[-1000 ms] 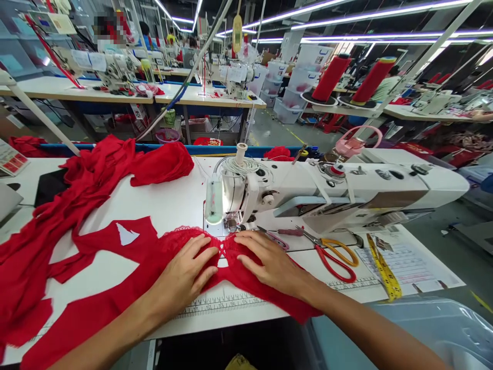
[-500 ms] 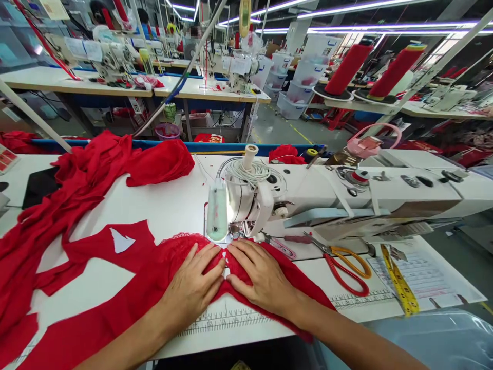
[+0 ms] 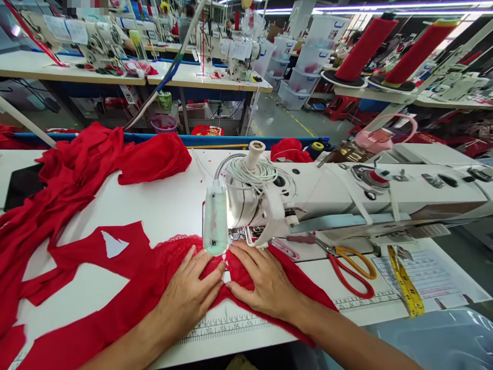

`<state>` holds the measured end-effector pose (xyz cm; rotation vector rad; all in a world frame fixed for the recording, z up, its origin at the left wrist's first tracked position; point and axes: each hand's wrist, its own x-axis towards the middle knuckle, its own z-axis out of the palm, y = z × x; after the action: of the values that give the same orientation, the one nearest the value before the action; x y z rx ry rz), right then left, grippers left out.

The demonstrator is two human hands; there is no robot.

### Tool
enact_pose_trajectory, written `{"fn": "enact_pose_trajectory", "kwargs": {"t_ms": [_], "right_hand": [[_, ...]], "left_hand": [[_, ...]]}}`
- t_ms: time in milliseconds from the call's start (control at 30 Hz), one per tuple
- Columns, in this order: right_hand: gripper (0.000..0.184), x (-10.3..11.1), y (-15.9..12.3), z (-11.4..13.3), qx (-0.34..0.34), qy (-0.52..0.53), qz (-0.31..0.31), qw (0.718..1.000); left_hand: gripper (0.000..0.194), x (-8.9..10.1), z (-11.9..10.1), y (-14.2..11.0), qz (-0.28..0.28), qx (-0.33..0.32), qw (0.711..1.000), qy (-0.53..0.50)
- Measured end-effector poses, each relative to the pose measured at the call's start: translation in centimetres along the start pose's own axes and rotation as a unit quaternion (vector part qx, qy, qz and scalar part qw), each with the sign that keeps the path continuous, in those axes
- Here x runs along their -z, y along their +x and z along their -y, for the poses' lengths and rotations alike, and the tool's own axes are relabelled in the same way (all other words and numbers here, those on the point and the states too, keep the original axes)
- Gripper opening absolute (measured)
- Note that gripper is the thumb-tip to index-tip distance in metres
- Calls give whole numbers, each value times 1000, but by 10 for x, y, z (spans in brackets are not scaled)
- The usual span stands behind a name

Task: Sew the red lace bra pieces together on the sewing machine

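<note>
At the far left of the white table, black flat item point(image 3: 23, 186), partly under a long heap of red cloth point(image 3: 73, 172); rounded red bundle point(image 3: 156, 158) adjoins the heap's right side. Red lace-edged garment point(image 3: 131, 293) lies in front, running from lower left to just below the sewing machine's head, small white gaps in its middle. Left hand point(image 3: 194, 288) palm down on it, left of the gaps: fingers slightly spread, laid on the cloth, no pinch visible. Clear greenish guard point(image 3: 215, 221) hangs just beyond the fingertips. Printed ruler scale point(image 3: 231, 326) on the near table edge, partly covered by garment. Right hand point(image 3: 265, 282) palm down right of the gaps: fingers close together, thumb apart, all resting on the cloth. White sewing machine point(image 3: 327, 180) extends rightward behind, coiled pale cord point(image 3: 252, 172) on top. Scissors point(image 3: 350, 264), one red handle, one orange, lie open right of the garment. Then yellow tape measure point(image 3: 406, 288) over a written sheet point(image 3: 433, 280); translucent bin point(image 3: 435, 341) nearer. Two red thread cones point(image 3: 365, 49) stand upper right.
</note>
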<state>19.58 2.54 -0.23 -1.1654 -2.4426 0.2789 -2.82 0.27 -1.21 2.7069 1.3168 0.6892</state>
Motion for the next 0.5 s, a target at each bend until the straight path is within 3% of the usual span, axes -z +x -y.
{"fn": "enact_pose_trajectory", "kwargs": {"t_ms": [333,500], "right_hand": [[56,5,1,2,19,46,-34,998],[60,7,1,-2,25,80,-20,996]], "left_hand": [[34,4,-1,1,17,17,1000,-16],[39,3,0,-2,30,37,999,-26]]}}
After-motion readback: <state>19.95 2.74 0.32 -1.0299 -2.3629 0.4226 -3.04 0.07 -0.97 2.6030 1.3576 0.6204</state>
